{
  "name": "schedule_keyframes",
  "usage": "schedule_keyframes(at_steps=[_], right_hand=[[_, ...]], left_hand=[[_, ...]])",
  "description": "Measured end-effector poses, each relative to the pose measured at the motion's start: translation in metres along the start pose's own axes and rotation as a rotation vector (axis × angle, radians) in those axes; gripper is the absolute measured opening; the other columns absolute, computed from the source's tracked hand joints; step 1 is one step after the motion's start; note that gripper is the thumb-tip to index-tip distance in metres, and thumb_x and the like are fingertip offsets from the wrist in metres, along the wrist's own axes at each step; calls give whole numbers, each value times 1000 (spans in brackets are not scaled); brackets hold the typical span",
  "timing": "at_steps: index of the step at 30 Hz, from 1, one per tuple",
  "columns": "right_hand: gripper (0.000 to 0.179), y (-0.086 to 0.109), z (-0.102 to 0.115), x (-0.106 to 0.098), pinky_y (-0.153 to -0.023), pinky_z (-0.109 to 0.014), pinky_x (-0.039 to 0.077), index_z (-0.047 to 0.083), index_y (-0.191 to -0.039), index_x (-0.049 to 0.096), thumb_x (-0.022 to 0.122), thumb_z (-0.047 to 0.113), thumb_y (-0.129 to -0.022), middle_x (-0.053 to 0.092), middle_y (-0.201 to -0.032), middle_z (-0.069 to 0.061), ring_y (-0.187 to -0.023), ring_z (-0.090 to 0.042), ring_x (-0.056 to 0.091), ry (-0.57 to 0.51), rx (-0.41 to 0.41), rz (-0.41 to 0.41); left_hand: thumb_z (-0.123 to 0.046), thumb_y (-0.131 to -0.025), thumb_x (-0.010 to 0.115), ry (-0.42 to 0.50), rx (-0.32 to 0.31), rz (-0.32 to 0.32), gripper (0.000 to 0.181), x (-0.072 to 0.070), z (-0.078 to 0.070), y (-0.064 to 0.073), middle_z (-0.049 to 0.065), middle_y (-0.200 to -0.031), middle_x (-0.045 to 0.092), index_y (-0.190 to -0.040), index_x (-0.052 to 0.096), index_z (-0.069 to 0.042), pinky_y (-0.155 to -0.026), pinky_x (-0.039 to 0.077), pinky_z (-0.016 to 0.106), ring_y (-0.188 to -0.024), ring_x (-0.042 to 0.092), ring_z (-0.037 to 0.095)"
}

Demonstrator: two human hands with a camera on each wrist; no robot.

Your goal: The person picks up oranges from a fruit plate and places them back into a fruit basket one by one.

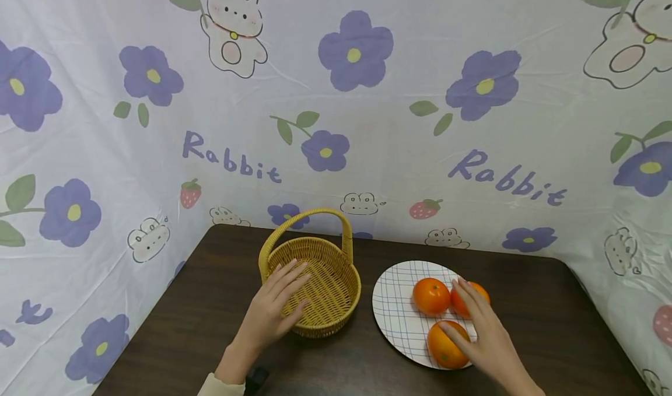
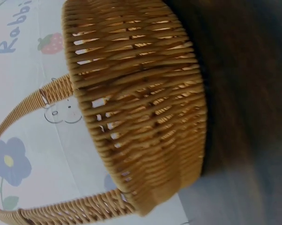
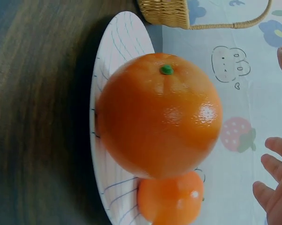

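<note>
My left hand (image 1: 274,308) hovers at the near left side of a yellow wicker basket (image 1: 329,320), its fingers fairly straight and overlapping the basket's opening in the head view. The basket has a tall arched handle, and its woven wall (image 2: 141,103) fills much of the left wrist view. On the right, a round white plate (image 1: 394,314) with a blue grid pattern bears three oranges: a left one (image 1: 431,296), a near one (image 1: 447,349) and a right one (image 1: 480,294) partly behind my fingers. My right hand (image 1: 485,332) spreads over the plate's right side, holding nothing.
A dark wooden table (image 1: 173,326) carries the basket and plate, which stand side by side with a narrow gap. Behind and at both sides hangs a white cloth (image 1: 378,122) printed with purple flowers, rabbits and strawberries. Part of a black object (image 1: 256,378) shows by the left wrist.
</note>
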State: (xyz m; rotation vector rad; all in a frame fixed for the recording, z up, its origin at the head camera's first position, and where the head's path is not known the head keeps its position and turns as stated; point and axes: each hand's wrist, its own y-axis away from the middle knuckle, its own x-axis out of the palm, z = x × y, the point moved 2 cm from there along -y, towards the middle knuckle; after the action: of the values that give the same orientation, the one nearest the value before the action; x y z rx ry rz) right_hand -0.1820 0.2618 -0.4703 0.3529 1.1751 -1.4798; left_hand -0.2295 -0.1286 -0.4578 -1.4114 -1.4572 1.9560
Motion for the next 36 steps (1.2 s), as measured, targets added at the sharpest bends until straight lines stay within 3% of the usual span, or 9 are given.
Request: schedule_keyframes(at_steps=[5, 9, 16, 19, 22, 25, 29, 36], right_hand=[[79, 7, -2, 2, -90, -68, 33, 20, -146, 30, 72, 31, -80, 28, -149, -13, -130, -42, 32, 2, 29, 8], [80, 12, -4, 5, -88, -71, 32, 25, -148, 26, 71, 32, -82, 26, -150, -14, -129, -43, 32, -3, 68, 31], [80, 21, -6, 11, -87, -72, 32, 23, -147, 28, 71, 37, -81, 28, -148, -15, -128, -43, 32, 2, 117, 54], [79, 23, -7, 13, -87, -73, 31, 24, -147, 28, 70, 38, -81, 28, -148, -16, -129, -44, 31, -3, 133, 68], [79, 25, -8, 14, -89, -72, 30, 24, -146, 29, 70, 39, -81, 30, -146, -18, -128, -44, 31, -4, 137, 71], [79, 26, -9, 15, -89, -72, 30, 24, -146, 29, 70, 40, -80, 32, -144, -19, -128, -44, 32, 1, 146, 79], [80, 29, -12, 18, -87, -73, 31, 21, -146, 29, 70, 43, -80, 32, -144, -19, -128, -44, 32, 8, 164, 97], [84, 32, -16, 20, -85, -73, 33, 17, -146, 30, 71, 45, -78, 33, -144, -18, -127, -44, 34, 8, 169, 113]], left_hand=[[-29, -94, 53, -12, -45, -77, 43, -9, 3, 10, 17, -132, 52, -124, 57, 1, -111, 28, 41, -126, 43, 36], [-31, -93, 54, 0, -130, -118, 49, -15, 7, 20, 21, -133, 49, -126, 54, 5, -111, 26, 43, -128, 39, 38], [-40, -91, 56, 61, -353, -91, 65, -18, 15, 37, 20, -144, 37, -137, 40, 3, -114, 18, 28, -134, 30, 38], [-36, -88, 62, 100, -421, -83, 69, -19, 17, 42, 20, -145, 34, -141, 36, 1, -114, 17, 23, -136, 27, 36], [-26, -84, 70, 120, -514, -43, 76, -20, 19, 47, 17, -148, 31, -145, 29, -5, -113, 15, 20, -138, 25, 31], [-23, -81, 73, 131, -639, 27, 86, -19, 22, 52, 11, -151, 25, -149, 21, -12, -114, 21, 32, -139, 23, 26], [-30, -82, 72, 161, -779, 86, 92, -14, 26, 58, 2, -153, 20, -150, 11, -22, -107, 27, 53, -139, 22, 26], [-42, -78, 72, 245, -956, 192, 100, -6, 34, 68, 7, -153, 18, -149, 3, -32, -105, 23, 61, -140, 17, 31]])
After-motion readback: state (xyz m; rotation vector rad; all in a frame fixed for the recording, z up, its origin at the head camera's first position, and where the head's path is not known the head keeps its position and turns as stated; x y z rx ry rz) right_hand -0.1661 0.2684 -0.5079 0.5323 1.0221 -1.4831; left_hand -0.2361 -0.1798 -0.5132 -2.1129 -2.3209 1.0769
